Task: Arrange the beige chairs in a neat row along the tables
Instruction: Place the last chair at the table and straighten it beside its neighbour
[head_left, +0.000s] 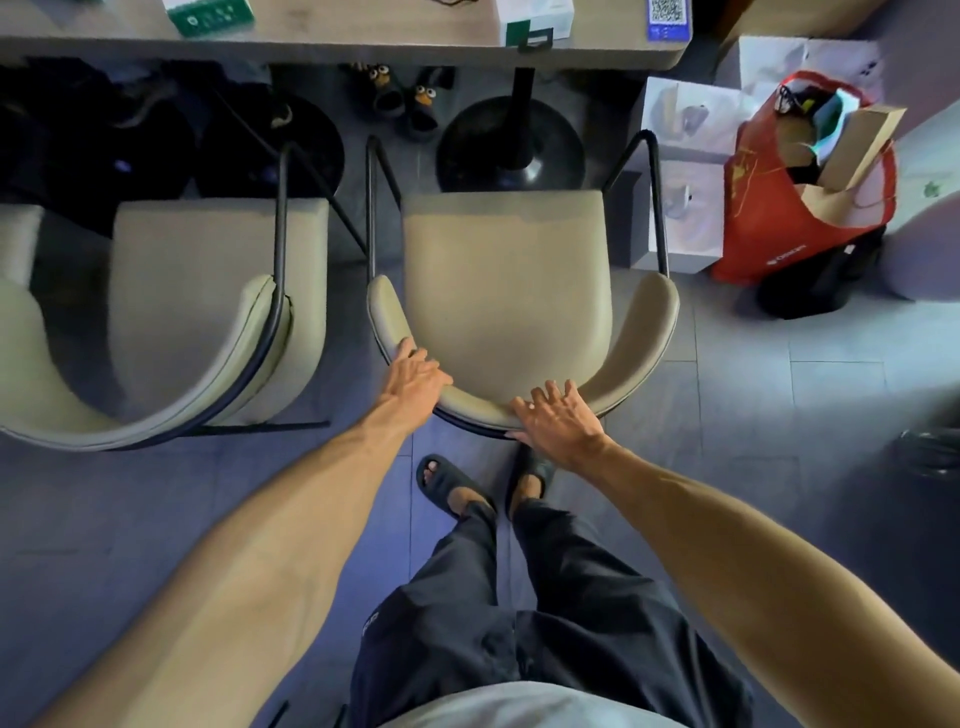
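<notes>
Left grip (418, 371) seemingly curls round the curved back of the beige padded, black-framed chair (498, 280); right grip (558, 421) rests there, fingers spread flat.

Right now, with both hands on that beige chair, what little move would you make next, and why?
Probably a gentle straight push toward the table. The left hand and right hand rest on the backrest of the beige chair; its seat stands short of the table edge, beside the neighbouring chair, with a gap worth keeping.
</notes>
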